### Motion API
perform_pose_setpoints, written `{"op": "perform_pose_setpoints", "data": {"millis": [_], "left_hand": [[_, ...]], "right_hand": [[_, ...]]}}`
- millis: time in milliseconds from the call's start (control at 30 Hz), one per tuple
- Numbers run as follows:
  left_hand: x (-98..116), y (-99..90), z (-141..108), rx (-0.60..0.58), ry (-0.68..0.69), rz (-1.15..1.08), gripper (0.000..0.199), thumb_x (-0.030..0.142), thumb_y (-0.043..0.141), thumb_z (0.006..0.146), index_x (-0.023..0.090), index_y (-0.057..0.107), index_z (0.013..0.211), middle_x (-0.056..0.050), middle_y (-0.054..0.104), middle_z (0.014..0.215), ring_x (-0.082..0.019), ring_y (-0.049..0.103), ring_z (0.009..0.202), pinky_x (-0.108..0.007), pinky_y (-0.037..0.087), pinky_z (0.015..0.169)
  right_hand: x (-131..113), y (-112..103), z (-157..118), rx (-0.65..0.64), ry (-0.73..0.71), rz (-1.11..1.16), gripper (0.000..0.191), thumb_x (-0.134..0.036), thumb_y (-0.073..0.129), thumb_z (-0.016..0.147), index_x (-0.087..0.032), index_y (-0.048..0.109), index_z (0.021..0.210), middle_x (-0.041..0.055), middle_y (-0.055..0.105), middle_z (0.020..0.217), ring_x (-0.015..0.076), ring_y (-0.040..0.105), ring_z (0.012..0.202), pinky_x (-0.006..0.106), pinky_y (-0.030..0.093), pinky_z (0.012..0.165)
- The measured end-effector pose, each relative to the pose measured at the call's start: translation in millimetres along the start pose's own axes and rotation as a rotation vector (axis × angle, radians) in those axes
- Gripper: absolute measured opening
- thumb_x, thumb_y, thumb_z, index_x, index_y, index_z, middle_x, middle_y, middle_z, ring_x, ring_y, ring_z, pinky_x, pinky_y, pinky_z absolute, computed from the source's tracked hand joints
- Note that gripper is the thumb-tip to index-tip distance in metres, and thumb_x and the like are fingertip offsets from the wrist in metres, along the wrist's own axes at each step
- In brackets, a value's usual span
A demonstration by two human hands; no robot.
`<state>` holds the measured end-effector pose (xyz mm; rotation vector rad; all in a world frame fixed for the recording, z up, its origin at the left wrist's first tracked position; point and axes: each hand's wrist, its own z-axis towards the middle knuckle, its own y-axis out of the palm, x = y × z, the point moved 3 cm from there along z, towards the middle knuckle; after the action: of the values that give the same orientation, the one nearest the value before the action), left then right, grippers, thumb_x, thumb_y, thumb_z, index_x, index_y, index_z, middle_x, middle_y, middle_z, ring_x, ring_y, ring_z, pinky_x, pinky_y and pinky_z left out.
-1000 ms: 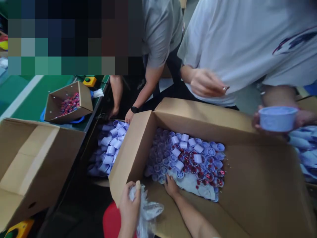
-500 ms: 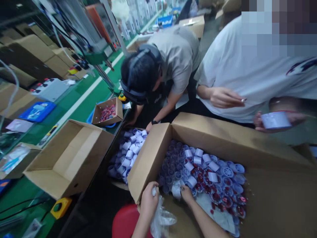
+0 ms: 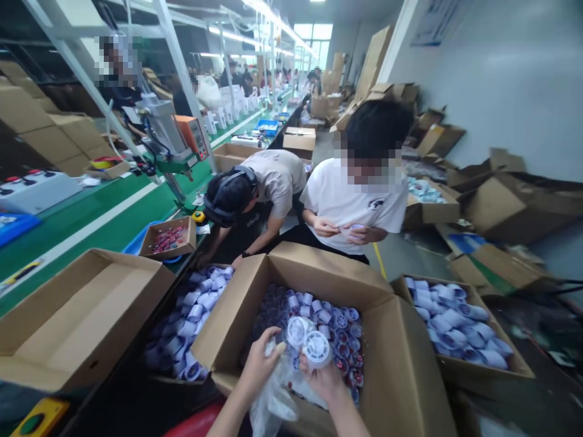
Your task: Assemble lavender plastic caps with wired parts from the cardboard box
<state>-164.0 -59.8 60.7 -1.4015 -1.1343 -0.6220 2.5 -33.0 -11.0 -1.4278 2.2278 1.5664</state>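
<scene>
My left hand [image 3: 263, 359] is closed on a crumpled clear plastic bag [image 3: 273, 403], which hangs below it. My right hand [image 3: 324, 383] grips a white round plastic part [image 3: 317, 348], its slotted round face turned up. Touching it is a second white round part [image 3: 297, 331]; whether my fingers also hold that one I cannot tell. Both hands are over a large open cardboard box [image 3: 387, 358]. Inside lie many short white cylindrical parts [image 3: 324, 317], some showing dark red pieces [image 3: 355, 377].
Boxes of white cylinders stand left [image 3: 186, 328] and right [image 3: 455, 328]. An empty carton [image 3: 86, 315] and a small box of red pieces [image 3: 168, 238] sit on the green bench [image 3: 122, 209]. One co-worker [image 3: 273, 182] bends forward; another [image 3: 359, 206] handles a white part.
The view has lifted and swung right, showing more of the hall. My right hand has raised white round parts from the box's contents. My left hand still holds the bag.
</scene>
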Motion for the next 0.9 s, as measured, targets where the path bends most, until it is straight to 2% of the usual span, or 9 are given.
{"op": "perform_pose_setpoints", "data": {"millis": [67,167,267,367,500,567,700,833,900], "left_hand": [[22,1.1,-1,-0.006,0.097,-0.017,0.043,0.037,0.056,0.075,0.02,0.062,0.114,-0.009,0.069,0.101,-0.023,0.063,0.092,-0.035,0.049,0.085],[48,2.4,-4,-0.101,0.277,0.012,0.044,0.034,0.056,0.076,0.022,0.061,0.119,-0.008,0.068,0.1,-0.021,0.063,0.091,-0.033,0.049,0.084],[64,2.8,-6,-0.159,0.432,0.094,0.032,0.032,0.051,0.08,0.024,0.068,0.107,-0.007,0.066,0.089,-0.018,0.063,0.08,-0.028,0.05,0.074],[70,1.7,-6,-0.16,0.487,0.153,0.027,0.029,0.048,0.081,0.022,0.073,0.092,-0.007,0.065,0.078,-0.017,0.061,0.071,-0.026,0.048,0.066],[69,-0.8,-2,-0.234,0.423,0.144,0.018,0.022,0.053,0.075,0.02,0.07,0.072,-0.004,0.064,0.069,-0.017,0.06,0.068,-0.026,0.045,0.065],[68,-3.4,3,-0.189,0.373,0.113,0.014,0.023,0.054,0.072,0.019,0.065,0.064,-0.003,0.063,0.067,-0.018,0.059,0.068,-0.027,0.045,0.066],[60,-2.8,17,0.006,0.251,0.017,0.015,0.033,0.053,0.074,0.019,0.057,0.067,-0.004,0.064,0.077,-0.019,0.058,0.074,-0.028,0.045,0.072],[50,11.7,31,0.038,0.178,0.032,0.021,0.038,0.048,0.076,0.019,0.054,0.069,0.0,0.057,0.062,-0.018,0.054,0.063,-0.029,0.044,0.064],[49,18.5,36,0.02,0.182,0.026,0.022,0.039,0.048,0.076,0.019,0.056,0.072,-0.001,0.059,0.067,-0.019,0.055,0.068,-0.03,0.044,0.067]], "right_hand": [[-7,8,-14,-0.034,0.04,0.052,0.02,-0.031,0.076,0.059,-0.022,0.062,0.068,-0.0027,0.061,0.062,0.009,0.049,0.051,0.02,0.04,0.049],[-12,16,-26,-0.09,0.098,0.187,0.019,-0.026,0.077,0.057,-0.02,0.063,0.069,-0.0026,0.061,0.062,0.0069,0.048,0.05,0.017,0.038,0.049],[-16,18,-29,-0.102,0.109,0.204,0.015,-0.021,0.073,0.06,-0.019,0.062,0.069,-0.0017,0.061,0.063,0.0064,0.047,0.049,0.017,0.036,0.048],[-18,15,-28,-0.075,0.08,0.129,0.012,-0.023,0.069,0.063,-0.019,0.059,0.068,-0.0019,0.059,0.061,0.0065,0.045,0.047,0.018,0.035,0.047],[-19,10,-25,-0.044,0.059,0.056,0.019,-0.031,0.07,0.057,-0.018,0.056,0.061,-0.0032,0.055,0.053,0.0048,0.038,0.042,0.018,0.029,0.043],[-19,9,-21,-0.014,0.052,0.026,0.022,-0.03,0.071,0.052,-0.018,0.054,0.058,-0.0046,0.052,0.048,0.0035,0.034,0.039,0.018,0.025,0.04],[-16,8,-8,0.092,-0.002,-0.015,0.025,-0.025,0.071,0.047,-0.019,0.051,0.059,-0.0086,0.048,0.043,0.0029,0.033,0.036,0.016,0.022,0.038],[-13,6,6,0.221,-0.083,-0.018,0.028,-0.022,0.071,0.046,-0.02,0.052,0.067,-0.0094,0.051,0.045,0.0042,0.038,0.036,0.015,0.022,0.038],[-12,4,10,0.272,-0.108,-0.003,0.028,-0.024,0.07,0.046,-0.021,0.052,0.067,-0.0093,0.05,0.044,0.0054,0.039,0.036,0.016,0.023,0.037]]}}
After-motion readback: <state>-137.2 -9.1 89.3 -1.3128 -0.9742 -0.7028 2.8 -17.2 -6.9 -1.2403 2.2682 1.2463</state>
